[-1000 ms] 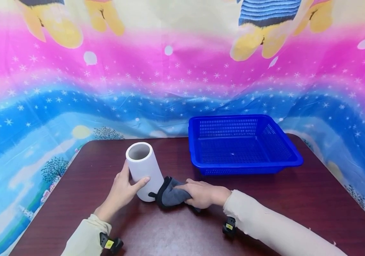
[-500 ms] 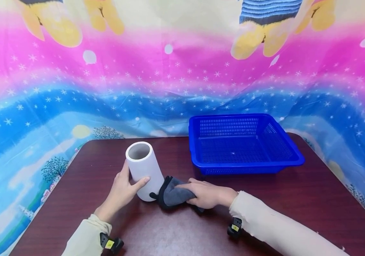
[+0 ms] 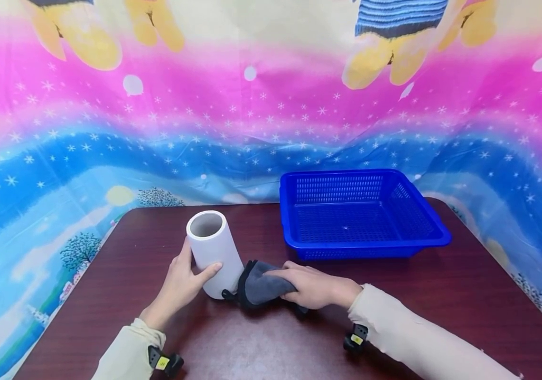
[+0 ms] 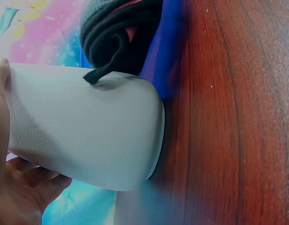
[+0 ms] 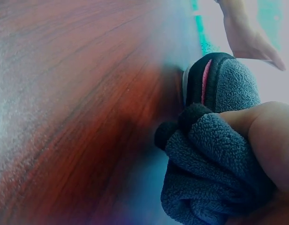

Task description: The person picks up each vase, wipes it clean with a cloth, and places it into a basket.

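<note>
A white cylindrical vase (image 3: 216, 258), open at the top, stands on the brown table. My left hand (image 3: 183, 282) grips it from the left side, thumb across its front. In my right hand (image 3: 316, 287) is a folded grey cloth (image 3: 266, 285) with black edging, its folded end right at the lower right side of the vase. The right wrist view shows the bunched cloth (image 5: 215, 164) under my thumb, with a pink strip in one fold. A black loop from the cloth overlaps the vase wall (image 4: 83, 122) in the left wrist view.
A blue plastic basket (image 3: 366, 245) with perforated walls sits at the back right of the table (image 3: 252, 348). Behind the table hangs a colourful printed curtain (image 3: 233, 121). A small black wrist device (image 3: 355, 338) sits at my right cuff.
My right hand and the grey cloth have shifted a little to the right along the vase's lower side. My left hand and the vase have stayed in place.
</note>
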{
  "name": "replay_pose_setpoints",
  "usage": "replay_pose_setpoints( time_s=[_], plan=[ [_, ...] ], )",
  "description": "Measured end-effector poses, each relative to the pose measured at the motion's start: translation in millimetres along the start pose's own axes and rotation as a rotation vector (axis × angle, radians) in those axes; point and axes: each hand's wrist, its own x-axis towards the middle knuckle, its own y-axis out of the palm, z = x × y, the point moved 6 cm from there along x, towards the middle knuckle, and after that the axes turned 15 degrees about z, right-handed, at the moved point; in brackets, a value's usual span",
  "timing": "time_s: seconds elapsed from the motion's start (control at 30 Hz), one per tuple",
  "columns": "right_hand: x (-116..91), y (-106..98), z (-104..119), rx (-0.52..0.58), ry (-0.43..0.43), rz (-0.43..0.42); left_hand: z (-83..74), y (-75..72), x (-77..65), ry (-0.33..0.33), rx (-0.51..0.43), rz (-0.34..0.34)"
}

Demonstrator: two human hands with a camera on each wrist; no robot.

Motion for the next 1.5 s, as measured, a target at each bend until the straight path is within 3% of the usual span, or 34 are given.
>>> replay_pose_setpoints(
  time_s=[0.4, 0.97, 1.5],
  plan=[
    [-12.1, -9.4, 7.1, -0.011, -0.073, -0.052, 2.0, 0.2, -0.5, -0.027, 0.013, -0.001],
    [-30.0, -28.4, 16.3, -0.025, -0.091, -0.161, 3.4, -0.3, -0.4, -0.036, 0.002, 0.000],
    [-37.4, -48.9, 34.0, 0.070, -0.144, -0.265, 3.2, -0.6, 1.1, -0.028, 0.011, -0.009]
  ],
)
